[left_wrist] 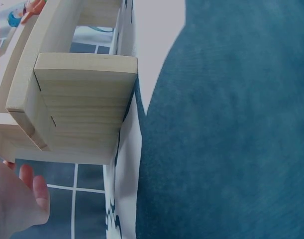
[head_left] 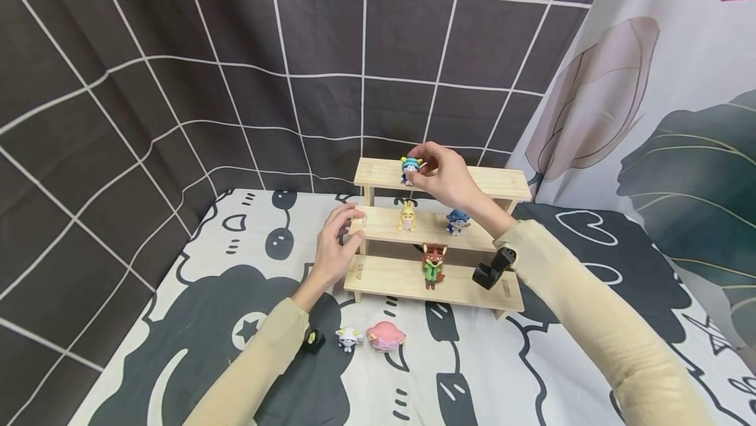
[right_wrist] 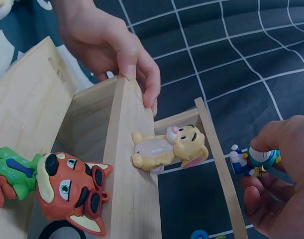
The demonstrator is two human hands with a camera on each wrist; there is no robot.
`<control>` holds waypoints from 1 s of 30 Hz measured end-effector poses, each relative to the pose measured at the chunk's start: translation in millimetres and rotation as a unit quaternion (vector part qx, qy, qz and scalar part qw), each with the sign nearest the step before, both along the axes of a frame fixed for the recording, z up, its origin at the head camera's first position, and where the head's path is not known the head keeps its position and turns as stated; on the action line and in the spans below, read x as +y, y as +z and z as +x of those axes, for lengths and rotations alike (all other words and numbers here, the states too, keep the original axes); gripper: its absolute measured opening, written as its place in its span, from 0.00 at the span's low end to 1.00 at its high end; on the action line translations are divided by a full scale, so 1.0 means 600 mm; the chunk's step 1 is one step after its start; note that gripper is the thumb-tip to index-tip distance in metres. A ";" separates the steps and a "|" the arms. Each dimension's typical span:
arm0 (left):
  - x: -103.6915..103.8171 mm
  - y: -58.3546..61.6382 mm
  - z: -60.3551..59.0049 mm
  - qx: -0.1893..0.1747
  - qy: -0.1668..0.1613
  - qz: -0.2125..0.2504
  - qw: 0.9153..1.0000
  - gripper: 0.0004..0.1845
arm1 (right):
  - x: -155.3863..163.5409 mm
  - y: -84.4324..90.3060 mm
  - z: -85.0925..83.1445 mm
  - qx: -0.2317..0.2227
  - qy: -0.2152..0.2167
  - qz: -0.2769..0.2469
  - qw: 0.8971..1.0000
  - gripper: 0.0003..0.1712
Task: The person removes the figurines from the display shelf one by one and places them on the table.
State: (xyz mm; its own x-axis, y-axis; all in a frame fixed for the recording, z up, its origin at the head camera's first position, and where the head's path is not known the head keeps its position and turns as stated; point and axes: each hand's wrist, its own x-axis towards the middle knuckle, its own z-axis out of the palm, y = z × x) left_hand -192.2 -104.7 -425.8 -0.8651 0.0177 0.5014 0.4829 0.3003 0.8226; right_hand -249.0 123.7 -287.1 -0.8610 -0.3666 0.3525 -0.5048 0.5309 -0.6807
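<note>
My right hand [head_left: 444, 175] pinches a small figurine [head_left: 410, 167] with a teal cap and yellow horns, at the left part of the top tier of a wooden three-tier display shelf [head_left: 390, 287]. In the right wrist view, this figurine [right_wrist: 256, 160] sits between thumb and fingers, its feet close to the top board's edge. My left hand [head_left: 335, 245] grips the left end of the middle tier, thumb in front. On that tier stand a yellow rabbit figurine [head_left: 406, 217] and a blue-hatted figurine [head_left: 457, 222]. A red fox figurine [head_left: 434, 267] in green stands on the bottom tier.
On the patterned cloth [head_left: 484, 360] before the shelf lie a white figurine [head_left: 349, 338] and a pink figurine [head_left: 386, 336]. A dark grid-lined curtain [head_left: 325, 32] hangs close behind the shelf. A leaf-print curtain [head_left: 590, 104] hangs at the right.
</note>
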 end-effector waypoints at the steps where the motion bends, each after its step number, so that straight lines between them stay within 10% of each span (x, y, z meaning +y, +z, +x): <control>1: 0.000 0.000 0.000 0.000 0.001 0.000 1.000 0.18 | 0.000 0.000 0.002 0.001 0.001 0.000 1.000 0.17; 30: -0.001 0.000 -0.001 0.004 -0.003 0.001 1.000 0.18 | 0.013 0.000 0.040 0.005 0.018 0.000 1.000 0.18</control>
State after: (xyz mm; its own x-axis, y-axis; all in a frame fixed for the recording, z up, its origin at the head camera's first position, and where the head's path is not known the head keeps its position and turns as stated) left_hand -192.8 -105.3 -426.0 -0.8604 0.0215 0.5091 0.4918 0.2963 0.8187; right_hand -225.0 131.4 -287.1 -0.8440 -0.3964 0.3612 -0.5299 0.5123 -0.6758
